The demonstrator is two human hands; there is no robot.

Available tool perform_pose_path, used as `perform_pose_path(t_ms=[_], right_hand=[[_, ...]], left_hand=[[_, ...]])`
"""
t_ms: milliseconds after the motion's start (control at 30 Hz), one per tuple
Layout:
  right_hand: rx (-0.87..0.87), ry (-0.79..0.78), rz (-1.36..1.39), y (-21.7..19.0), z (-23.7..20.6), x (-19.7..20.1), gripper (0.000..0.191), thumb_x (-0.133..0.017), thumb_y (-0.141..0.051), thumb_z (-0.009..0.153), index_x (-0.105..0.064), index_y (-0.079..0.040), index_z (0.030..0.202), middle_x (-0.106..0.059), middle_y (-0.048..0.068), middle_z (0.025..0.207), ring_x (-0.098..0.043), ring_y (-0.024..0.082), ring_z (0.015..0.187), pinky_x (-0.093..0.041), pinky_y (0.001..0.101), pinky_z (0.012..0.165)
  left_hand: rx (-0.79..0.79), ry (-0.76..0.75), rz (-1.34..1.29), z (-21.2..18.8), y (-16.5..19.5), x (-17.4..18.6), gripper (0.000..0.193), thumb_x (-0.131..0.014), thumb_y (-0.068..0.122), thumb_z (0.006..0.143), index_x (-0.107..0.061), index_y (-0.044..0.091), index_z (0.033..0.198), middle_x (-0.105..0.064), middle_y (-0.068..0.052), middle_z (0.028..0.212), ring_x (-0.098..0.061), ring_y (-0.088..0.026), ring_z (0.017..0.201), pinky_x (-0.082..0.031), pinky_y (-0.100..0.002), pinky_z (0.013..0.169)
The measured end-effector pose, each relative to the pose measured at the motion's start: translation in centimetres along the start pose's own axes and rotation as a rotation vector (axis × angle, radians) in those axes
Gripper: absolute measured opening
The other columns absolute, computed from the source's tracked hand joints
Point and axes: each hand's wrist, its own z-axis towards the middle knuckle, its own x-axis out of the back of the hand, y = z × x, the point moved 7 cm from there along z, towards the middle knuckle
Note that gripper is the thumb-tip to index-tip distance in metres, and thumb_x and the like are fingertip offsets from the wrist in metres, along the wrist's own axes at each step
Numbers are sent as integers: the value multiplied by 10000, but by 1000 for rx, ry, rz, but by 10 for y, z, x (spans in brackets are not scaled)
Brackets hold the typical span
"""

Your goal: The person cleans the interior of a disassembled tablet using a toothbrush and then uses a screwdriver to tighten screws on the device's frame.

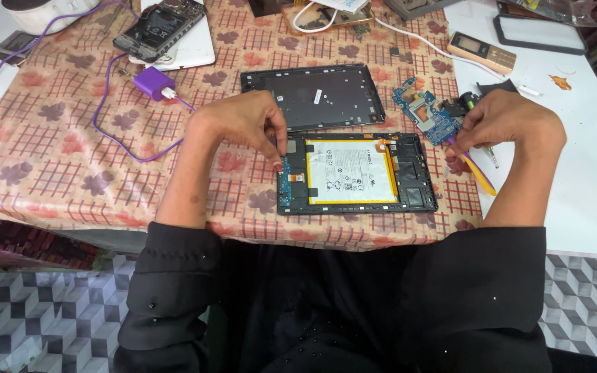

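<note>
An opened tablet [409, 197] lies on the patterned tablecloth, its white battery with a yellow border [350, 171] exposed. My left hand [247, 121] rests at the tablet's left edge, fingertips pressing on the small blue board strip [285, 185] there. My right hand [502, 121] hovers right of the tablet, fingers closed on a thin tool with a yellow and purple handle [478, 169]. A blue circuit board [423, 110] lies just left of that hand. The tablet's dark back cover [312, 93] lies behind the tablet.
A purple charger plug [152, 83] with a purple cable lies at the left. A dismantled phone [159, 27] sits on a white slab at the back. A beige remote-like device [481, 52] and a dark screen frame [540, 34] lie on the white surface at right.
</note>
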Motion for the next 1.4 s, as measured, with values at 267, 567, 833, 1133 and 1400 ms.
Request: perform_pose_path(t_ms=[267, 567, 833, 1133, 1400], right_hand=[[-60, 458, -25, 14, -5, 30, 280, -964, -207, 652, -827, -96, 868, -768, 121, 825, -691, 224, 716, -543, 361, 680], [469, 894, 422, -8, -23, 51, 105, -825, -72, 990, -776, -29, 1072, -712, 44, 849, -624, 79, 675, -440, 247, 588], [825, 153, 368, -166, -43, -65, 156, -673, -112, 976, -801, -147, 1057, -683, 1, 657, -514, 88, 467, -395, 300, 417], [640, 432, 6, -160, -46, -58, 249, -663, -150, 921, -787, -146, 1137, -695, 87, 668, -633, 235, 504, -515, 414, 521], [531, 712, 20, -99, -36, -4, 174, -659, -131, 1034, -802, -135, 1132, -690, 122, 717, -667, 250, 592, -522, 399, 584]], left_hand=[[-23, 1, 1, -1, 3, 1, 213, -925, 137, 605, -830, 86, 789, -593, 26, 573, -522, -88, 512, -390, -286, 466], [-35, 58, -21, 2, 6, 4, 136, -859, 154, 738, -824, 92, 854, -695, 13, 623, -571, -70, 536, -435, -279, 493], [-121, 333, 115, 0, 4, 24, 243, -870, 134, 696, -785, 82, 916, -671, -70, 679, -619, -173, 616, -481, -343, 583], [-22, 322, 90, 1, -9, 22, 204, -887, 201, 697, -808, 97, 855, -695, -51, 677, -638, -177, 619, -497, -348, 588], [37, 185, 20, 2, -13, 16, 284, -929, 161, 638, -788, 66, 865, -622, -16, 642, -558, -113, 573, -460, -313, 529]])
